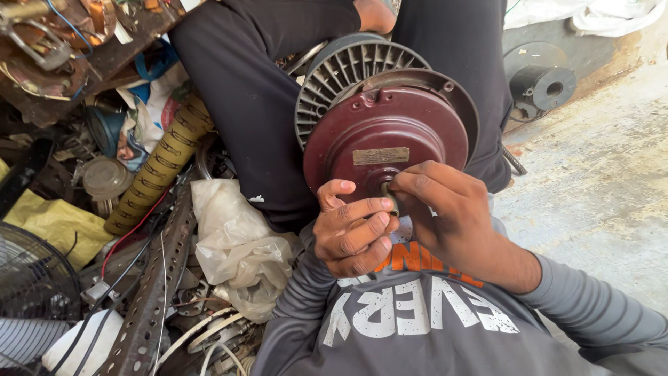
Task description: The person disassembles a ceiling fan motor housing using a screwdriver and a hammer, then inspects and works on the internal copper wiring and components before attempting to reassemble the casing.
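A round maroon motor housing (390, 129) with a brass plate rests against my black-trousered legs, a grey finned rotor (341, 76) behind it. Both hands meet at the hub in its lower centre. My left hand (351, 233) curls below the hub, thumb up against the housing, fingers folded. My right hand (445, 209) reaches in from the right, its fingertips pinching a small brass-coloured part (387, 189) at the shaft. Most of that part is hidden by the fingers.
At left lies clutter: a yellow ribbed hose (156, 167), a perforated metal strip (156, 292), a crumpled plastic bag (236, 244), wires, a fan grille (31, 285). A dark pulley-like piece (543, 83) sits at upper right on the concrete floor (598, 188).
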